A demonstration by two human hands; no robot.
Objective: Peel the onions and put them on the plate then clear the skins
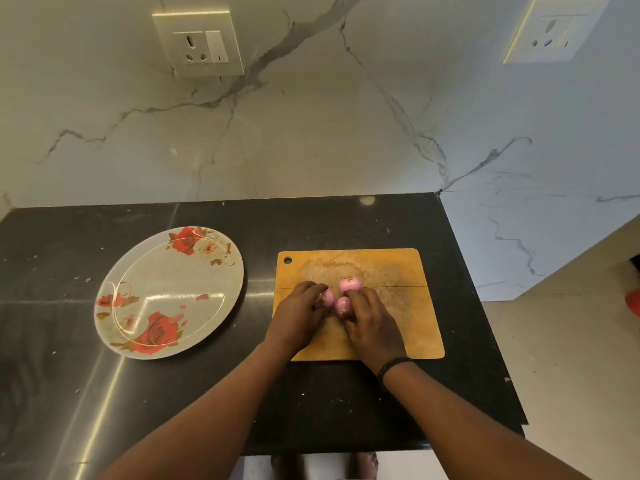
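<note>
Hands (301, 315) around onions (341, 297) on board (398, 271)

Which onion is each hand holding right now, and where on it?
Left hand fingers curl round the left onion, on its left side. Right hand fingers grip the near onion from its right. The far onion lies unheld on the cutting board.

Plate (166, 292) left of board (398, 327) bearing onions (349, 285)
</note>
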